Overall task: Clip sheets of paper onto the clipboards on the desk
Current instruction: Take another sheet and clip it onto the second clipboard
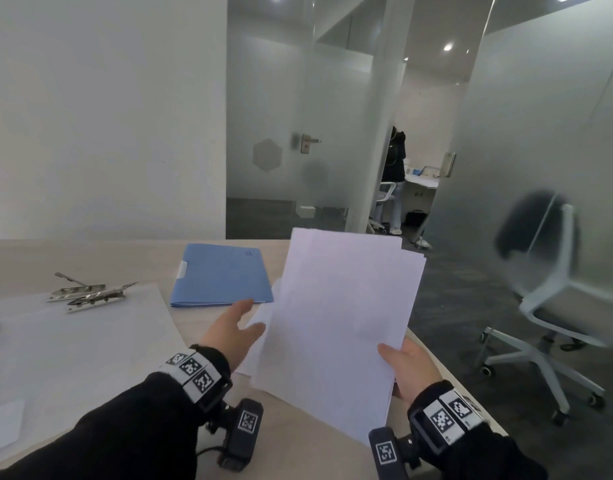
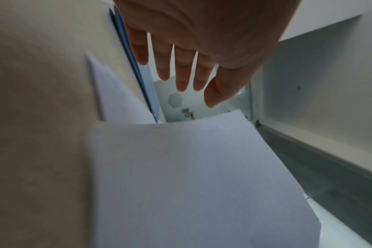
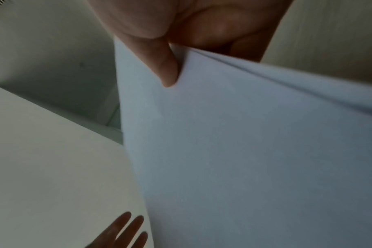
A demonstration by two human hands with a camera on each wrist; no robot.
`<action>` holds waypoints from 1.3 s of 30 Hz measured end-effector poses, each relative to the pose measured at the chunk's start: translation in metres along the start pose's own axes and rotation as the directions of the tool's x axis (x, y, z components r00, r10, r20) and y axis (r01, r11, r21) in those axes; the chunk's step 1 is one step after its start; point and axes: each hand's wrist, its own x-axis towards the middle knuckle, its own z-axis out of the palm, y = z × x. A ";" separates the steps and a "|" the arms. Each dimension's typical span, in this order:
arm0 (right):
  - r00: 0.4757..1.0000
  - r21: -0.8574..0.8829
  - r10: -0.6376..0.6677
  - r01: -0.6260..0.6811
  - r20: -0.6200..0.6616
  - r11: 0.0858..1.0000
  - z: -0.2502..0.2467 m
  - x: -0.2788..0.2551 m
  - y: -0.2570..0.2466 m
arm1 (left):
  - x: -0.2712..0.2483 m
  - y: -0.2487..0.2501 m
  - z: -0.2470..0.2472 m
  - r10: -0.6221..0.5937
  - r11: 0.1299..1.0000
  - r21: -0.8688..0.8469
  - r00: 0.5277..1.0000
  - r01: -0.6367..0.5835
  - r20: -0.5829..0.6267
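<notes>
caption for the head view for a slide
Right hand lifts a paper stack over the desk; open left hand reaches toward it.

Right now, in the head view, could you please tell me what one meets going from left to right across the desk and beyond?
Metal clips → blue folder → left hand → paper stack → right hand → office chair.

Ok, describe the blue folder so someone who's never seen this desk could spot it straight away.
Start at the pale wood desk and look to its far edge, left of the raised paper stack. The blue folder lies flat there, past the left hand. It is the only coloured item; its neighbours are white sheets and metal clips.
</notes>
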 end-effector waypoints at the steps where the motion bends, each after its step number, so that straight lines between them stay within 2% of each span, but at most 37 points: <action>1: 1.000 0.040 -0.016 0.016 0.007 0.999 0.001 -0.002 -0.002 | 0.003 0.008 -0.002 0.016 0.997 -0.076 1.000 -0.016 0.005; 4: 0.995 0.107 -0.097 0.095 0.012 0.990 0.008 -0.008 -0.011 | 0.010 0.031 -0.007 0.074 0.943 -0.326 0.997 -0.064 0.018; 9: 0.977 0.191 -0.211 0.212 -0.027 0.958 0.011 -0.008 -0.026 | 0.004 0.060 -0.011 0.141 0.861 -0.487 0.989 -0.149 -0.053; 12: 0.975 0.229 -0.223 0.221 -0.017 0.948 0.010 -0.007 -0.028 | -0.003 0.057 -0.006 0.152 0.860 -0.492 0.988 -0.136 -0.008; 17: 0.987 0.246 -0.159 0.149 0.018 0.958 0.014 -0.011 -0.016 | -0.011 0.041 0.012 0.095 0.862 -0.502 0.995 -0.068 0.028; 23: 0.994 0.139 -0.107 0.104 0.011 0.985 0.017 -0.020 -0.011 | -0.018 0.030 0.024 0.040 0.875 -0.483 0.996 0.003 0.078; 27: 0.989 0.023 -0.146 0.145 0.033 0.989 0.023 -0.021 -0.012 | -0.023 0.027 0.013 0.013 0.855 -0.518 0.999 0.013 0.047; 29: 0.983 -0.061 -0.178 0.180 0.045 0.982 0.030 -0.021 -0.014 | -0.026 0.023 0.000 -0.006 0.867 -0.495 0.996 0.050 0.090; 32: 0.983 -0.093 -0.178 0.182 0.051 0.979 0.044 -0.019 -0.016 | -0.028 0.011 -0.030 -0.066 0.916 -0.381 0.984 0.126 0.167; 35: 0.988 -0.071 -0.142 0.146 0.054 0.987 0.063 -0.014 -0.016 | -0.025 -0.017 -0.072 -0.212 0.938 -0.272 0.976 0.215 0.041; 39: 0.991 -0.057 -0.099 0.104 0.089 0.993 0.101 -0.010 -0.011 | -0.025 -0.074 -0.130 -0.334 0.919 -0.266 0.933 0.290 -0.135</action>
